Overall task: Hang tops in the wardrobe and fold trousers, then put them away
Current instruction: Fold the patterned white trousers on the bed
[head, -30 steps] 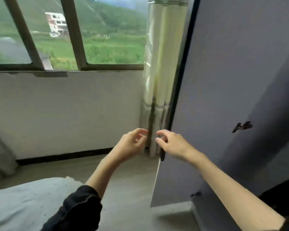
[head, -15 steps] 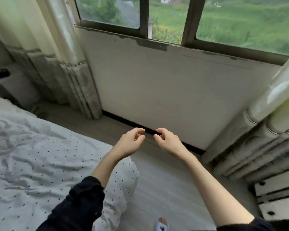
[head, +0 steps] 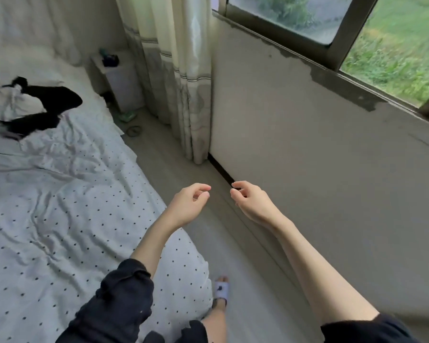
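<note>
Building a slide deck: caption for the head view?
Both empty hands, left hand and right hand, hover beside bed with dark clothing.

Bed at left, floor strip in the middle, window wall at right.
On the bed (head: 60, 219), toward its far edge, a heap of clothes (head: 30, 107). Beyond the far corner of the bed, a nightstand (head: 120, 80), with a curtain (head: 181, 70) just right of it, hanging to the floor (head: 174, 169) against the wall (head: 307, 144). Above the wall, the window (head: 332, 23). Over the floor between bed and wall, left hand (head: 190, 206) and right hand (head: 252, 203), near each other but apart. Beside the near corner of the bed, a slippered foot (head: 221, 289) on the floor.
</note>
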Tool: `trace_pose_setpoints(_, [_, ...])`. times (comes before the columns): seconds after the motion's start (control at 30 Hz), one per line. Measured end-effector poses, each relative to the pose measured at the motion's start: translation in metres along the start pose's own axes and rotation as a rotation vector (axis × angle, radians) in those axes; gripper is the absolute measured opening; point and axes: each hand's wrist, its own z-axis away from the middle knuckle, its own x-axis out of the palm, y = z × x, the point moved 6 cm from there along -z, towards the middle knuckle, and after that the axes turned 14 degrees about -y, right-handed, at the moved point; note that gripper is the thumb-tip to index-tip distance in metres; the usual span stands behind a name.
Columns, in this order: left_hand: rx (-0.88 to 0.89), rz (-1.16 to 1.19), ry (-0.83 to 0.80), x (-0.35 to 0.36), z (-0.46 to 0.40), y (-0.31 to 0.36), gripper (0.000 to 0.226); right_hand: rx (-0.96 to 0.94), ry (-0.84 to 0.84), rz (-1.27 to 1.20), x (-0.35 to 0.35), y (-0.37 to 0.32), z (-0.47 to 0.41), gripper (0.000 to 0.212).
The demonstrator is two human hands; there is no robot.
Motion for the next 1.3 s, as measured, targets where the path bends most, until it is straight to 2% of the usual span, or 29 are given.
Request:
trace_pose_setpoints(0.23, [-0.029,0.202,0.153,-0.091,-0.146,0.002,0.027,-0.046,-0.167,0.153,-0.059,-0.047,-0.161,0.037])
trace_pose_setpoints(0.4, [-0.058,0.280,0.310,-0.173,-0.205,0.013,0.028,-0.140,-0.223,0.254,-0.102,-0.116,-0.262,0.034])
trace_pose_setpoints(0.53, [-0.121,0.304,0.392,-0.231,-0.227,-0.002,0.029,-0.254,-0.286,0.323,-0.109,-0.175,-0.342,0.032])
trace_pose_setpoints(0.7, [-0.261,0.329,0.566,-0.324,-0.252,-0.044,0.028,-0.414,-0.447,0.403,-0.078,-0.259,-0.454,0.030])
trace_pose_setpoints(0.9, [-0.295,0.390,0.820,-0.441,-0.297,-0.073,0.025,-0.600,-0.577,0.435,-0.053,-0.359,-0.576,0.027])
trace_pose_setpoints(1.07, [-0.357,0.456,0.915,-0.532,-0.324,-0.092,0.023,-0.681,-0.726,0.466,-0.024,-0.461,-0.664,0.028])
trace_pose_setpoints(1.3, [-0.449,0.533,1.074,-0.621,-0.331,-0.147,0.025,-0.714,-0.953,0.522,0.054,-0.531,-0.744,0.028])
